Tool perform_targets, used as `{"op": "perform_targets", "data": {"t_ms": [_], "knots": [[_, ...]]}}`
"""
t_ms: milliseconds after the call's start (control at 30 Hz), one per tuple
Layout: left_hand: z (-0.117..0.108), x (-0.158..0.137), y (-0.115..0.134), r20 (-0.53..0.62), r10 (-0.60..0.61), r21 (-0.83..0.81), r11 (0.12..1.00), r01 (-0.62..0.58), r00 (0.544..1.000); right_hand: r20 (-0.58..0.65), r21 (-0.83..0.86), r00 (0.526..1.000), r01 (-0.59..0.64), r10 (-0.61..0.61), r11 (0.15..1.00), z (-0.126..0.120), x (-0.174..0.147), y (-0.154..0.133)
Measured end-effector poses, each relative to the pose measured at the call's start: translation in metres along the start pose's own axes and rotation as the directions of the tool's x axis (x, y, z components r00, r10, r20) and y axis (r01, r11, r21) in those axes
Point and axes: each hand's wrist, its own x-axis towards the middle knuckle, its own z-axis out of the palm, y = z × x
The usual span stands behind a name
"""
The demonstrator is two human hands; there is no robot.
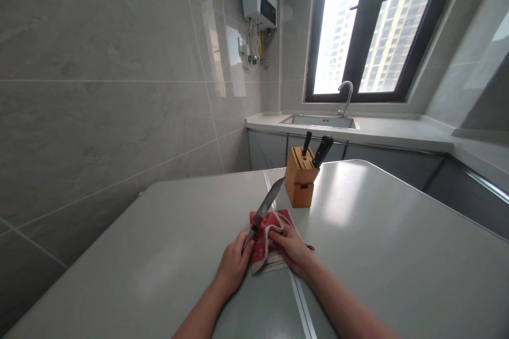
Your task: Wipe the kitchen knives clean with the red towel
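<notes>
Okay, from my end I count one knife [267, 203] gripped by its handle in the left hand [234, 260], blade angled forward and to the right, and one red-and-white cloth [261, 246] bunched in the right hand's [292, 247] grasp, on the counter [178, 233] beneath the knife. One wooden knife block [301, 177] stands upright near the blade tip, two black handles [323, 150] sticking out of its top; can't tell whether tip and block touch. Farther back I get one sink [289, 119], one faucet [348, 97] and one window [356, 32].
</notes>
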Motion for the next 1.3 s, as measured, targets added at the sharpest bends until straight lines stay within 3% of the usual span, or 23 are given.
{"op": "perform_targets", "data": {"t_ms": [167,333,533,900,1300], "knots": [[0.001,0.0,-0.002,-0.005,-0.011,-0.032,0.999,0.011,1.0,0.018,0.018,1.0,0.014,-0.014,1.0,0.001,-0.002,0.0],[0.0,-0.001,0.002,0.071,0.017,-0.021,1.0,-0.015,0.997,0.045,-0.038,0.998,-0.037,0.039,0.999,0.002,-0.004,-0.002],[-0.003,-0.002,0.007,0.14,0.059,-0.001,0.998,-0.059,0.988,-0.023,-0.099,0.995,-0.098,0.096,0.99,0.003,-0.004,0.001],[-0.001,-0.002,0.005,0.109,0.042,-0.002,0.999,-0.042,0.993,-0.089,-0.138,0.995,-0.047,0.035,0.989,0.001,-0.002,0.007],[-0.004,-0.003,0.013,0.07,0.039,-0.084,0.996,-0.033,0.997,-0.039,-0.088,0.999,-0.006,0.003,0.996,0.003,-0.001,-0.001]]}}
